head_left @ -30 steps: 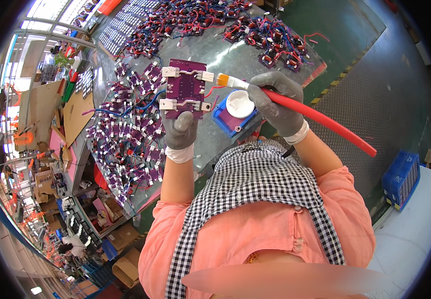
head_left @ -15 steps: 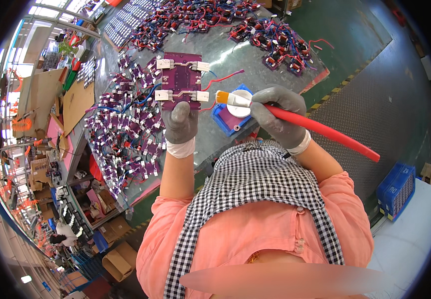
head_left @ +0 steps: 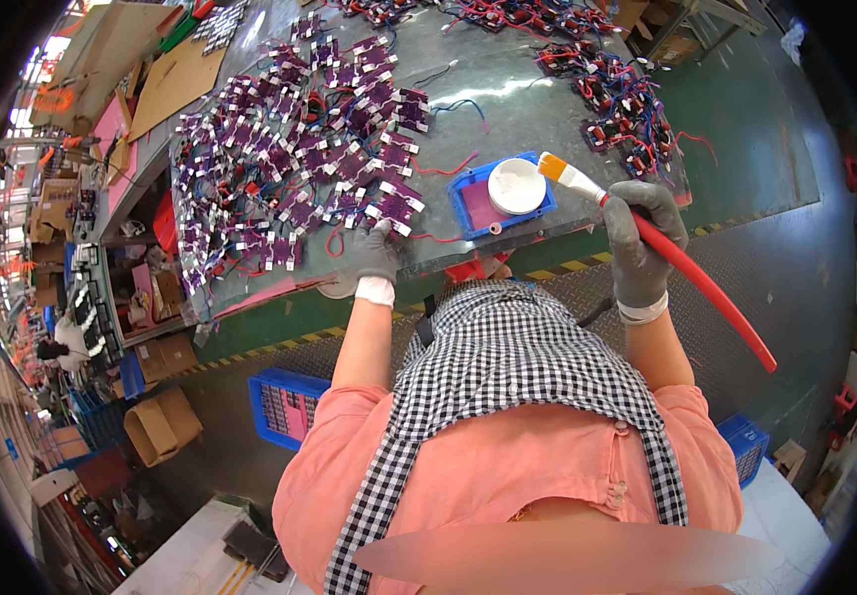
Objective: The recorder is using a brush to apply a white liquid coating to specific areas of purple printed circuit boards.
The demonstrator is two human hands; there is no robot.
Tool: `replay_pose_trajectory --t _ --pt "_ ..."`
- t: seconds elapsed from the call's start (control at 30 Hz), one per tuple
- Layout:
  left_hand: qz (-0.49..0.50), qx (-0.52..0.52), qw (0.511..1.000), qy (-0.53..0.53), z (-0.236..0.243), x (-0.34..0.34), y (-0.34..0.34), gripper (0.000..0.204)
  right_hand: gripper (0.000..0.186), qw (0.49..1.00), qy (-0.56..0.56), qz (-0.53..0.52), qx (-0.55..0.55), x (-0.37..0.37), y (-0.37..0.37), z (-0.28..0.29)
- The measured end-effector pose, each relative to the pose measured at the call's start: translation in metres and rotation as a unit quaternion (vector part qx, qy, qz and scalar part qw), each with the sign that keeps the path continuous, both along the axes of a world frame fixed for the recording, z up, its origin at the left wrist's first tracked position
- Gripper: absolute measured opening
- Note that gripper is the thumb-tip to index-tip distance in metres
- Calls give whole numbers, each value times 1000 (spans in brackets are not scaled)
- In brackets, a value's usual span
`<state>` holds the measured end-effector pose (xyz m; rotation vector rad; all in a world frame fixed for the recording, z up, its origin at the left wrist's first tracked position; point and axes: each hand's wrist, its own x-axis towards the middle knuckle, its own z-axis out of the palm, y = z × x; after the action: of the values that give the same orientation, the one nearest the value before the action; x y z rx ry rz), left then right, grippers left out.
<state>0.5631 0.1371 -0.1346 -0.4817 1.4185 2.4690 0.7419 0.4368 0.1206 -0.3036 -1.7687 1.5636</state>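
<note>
Purple board point(head_left: 398, 205) at fingertips of left hand point(head_left: 377, 256), hold unclear; right hand point(head_left: 641, 236) grasps brush point(head_left: 704, 280).

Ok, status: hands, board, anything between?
Left hand at purple board, grip unclear. Right hand holds red-handled brush. Board at pile's near edge. White tub between hands.

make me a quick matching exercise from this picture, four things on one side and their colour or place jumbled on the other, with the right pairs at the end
Things:
1. brush
2. tub
3. tray
4. left hand

Colour or place:
A. white and round
B. at a purple board
C. held in the right hand
D. blue-rimmed, with a pink patch showing inside

Right pairs: 1-C, 2-A, 3-D, 4-B
</note>
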Motion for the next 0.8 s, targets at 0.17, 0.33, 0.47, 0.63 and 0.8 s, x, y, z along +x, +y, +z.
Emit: replay_pose_trajectory --t 0.17,0.33,0.47,0.63,0.8 --pt "-24 -519 854 11 -20 -21 -6 52 8 1000 -3 -18 22 -5 -12 20" --pt "-350 -773 526 58 61 -14 -3 65 7 988 7 -123 94 11 19 9" --pt "-275 -628 619 383 81 5 66 43 8 976 18 -200 86 28 26 22" --pt "-425 -570 534 457 57 -43 143 39 8 964 41 -245 90 56 46 23" --pt "-590 -552 442 390 48 -68 175 22 8 939 2 -335 82 112 85 9"
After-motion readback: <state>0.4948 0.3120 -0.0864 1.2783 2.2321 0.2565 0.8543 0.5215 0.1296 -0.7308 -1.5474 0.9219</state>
